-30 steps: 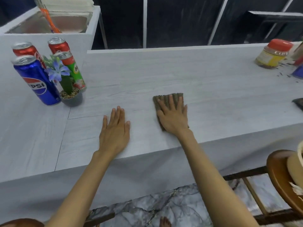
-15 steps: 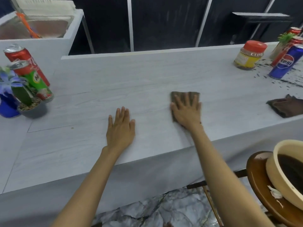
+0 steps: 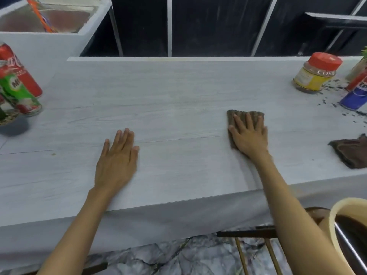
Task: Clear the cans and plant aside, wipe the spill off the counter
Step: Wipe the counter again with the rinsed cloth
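My right hand (image 3: 249,136) presses flat on a brown cloth (image 3: 246,116) on the pale counter (image 3: 178,100). My left hand (image 3: 117,157) lies flat on the counter, fingers together, holding nothing. At the far left stand a red cola can (image 3: 19,72), a green Milo can (image 3: 19,96) and the rim of a small plant pot (image 3: 8,120). At the far right, dark spilled grains (image 3: 333,92) lie scattered around a blue Pepsi can (image 3: 355,98), a red can (image 3: 357,80) and a red-lidded yellow jar (image 3: 315,74).
A second dark cloth (image 3: 351,151) lies crumpled at the right edge. A white sink box (image 3: 55,26) stands at the back left. Below the counter's front edge at the right are a cream bucket (image 3: 337,231) and a wooden stool (image 3: 258,235).
My view has swung right: the left cans and plant slid toward the frame's edge, while the right cans, spill and second cloth came into view. My right hand slid the cloth rightward.
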A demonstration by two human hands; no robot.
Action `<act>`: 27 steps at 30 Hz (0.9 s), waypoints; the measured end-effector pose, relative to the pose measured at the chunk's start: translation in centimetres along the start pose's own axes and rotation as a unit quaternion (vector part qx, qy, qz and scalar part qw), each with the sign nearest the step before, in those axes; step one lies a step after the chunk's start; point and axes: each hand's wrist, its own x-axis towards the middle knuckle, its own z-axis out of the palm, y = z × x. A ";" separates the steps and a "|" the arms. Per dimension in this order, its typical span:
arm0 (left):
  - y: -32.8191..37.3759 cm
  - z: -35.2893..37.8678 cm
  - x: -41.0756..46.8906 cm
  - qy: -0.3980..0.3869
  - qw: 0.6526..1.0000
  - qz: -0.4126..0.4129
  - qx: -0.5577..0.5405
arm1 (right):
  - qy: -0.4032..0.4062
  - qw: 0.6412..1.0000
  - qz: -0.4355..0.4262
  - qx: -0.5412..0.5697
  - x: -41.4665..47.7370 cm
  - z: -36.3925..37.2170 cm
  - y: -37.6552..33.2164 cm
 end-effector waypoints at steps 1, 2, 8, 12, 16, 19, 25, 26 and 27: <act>0.1 0.0 0.0 0.003 1.000 -0.002 0.000 | -0.001 1.000 -0.012 0.005 0.9 0.5 -2.3; 0.1 0.1 0.0 0.006 1.000 -0.005 -0.001 | -0.006 0.999 -0.043 0.007 1.2 1.3 -4.9; 0.0 -0.2 0.5 0.000 0.999 -0.044 -0.029 | -0.044 0.940 -0.339 -0.018 -7.2 4.7 -12.4; 0.5 -0.5 1.4 -0.016 0.998 -0.039 -0.040 | -0.061 0.933 -0.355 -0.015 -5.5 2.3 -4.1; 1.6 -0.5 3.8 -0.024 0.999 -0.005 -0.043 | -0.036 0.991 -0.125 -0.014 2.8 0.0 -0.7; 2.1 -0.1 6.0 -0.027 0.999 0.020 -0.038 | -0.026 0.998 -0.062 0.009 4.9 1.2 -5.6; 1.6 0.4 8.9 -0.033 0.999 0.025 -0.021 | -0.039 0.959 -0.279 -0.007 -2.8 3.9 -12.4; 1.6 0.3 9.6 -0.033 0.999 0.031 -0.018 | -0.042 0.955 -0.295 -0.007 -3.6 3.6 -11.0; 1.5 0.3 10.2 -0.034 0.999 0.035 -0.017 | -0.043 0.953 -0.300 -0.004 -3.8 3.1 -9.1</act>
